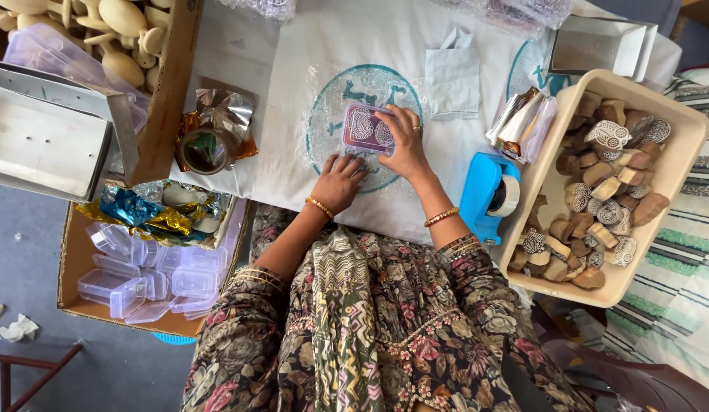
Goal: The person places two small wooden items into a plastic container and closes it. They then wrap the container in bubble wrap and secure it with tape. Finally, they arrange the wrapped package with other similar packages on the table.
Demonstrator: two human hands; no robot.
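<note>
Right hand [404, 145] clamped over the near edge of a small clear plastic box [367, 128] holding two carved paisley stamps, box resting on the white-covered counter [308, 46] atop a teal round print; left hand [339, 181] just beside it, fingers spread flat on the cloth, gripping nothing. To the right, a beige tray [694, 133] heaped with carved wooden stamp blocks, a blue tape dispenser [488, 194] touching its rim. To the left, a cardboard carton [76, 263] of empty clear boxes and crumpled foil, another carton [175, 76] of plain wooden pieces above.
</note>
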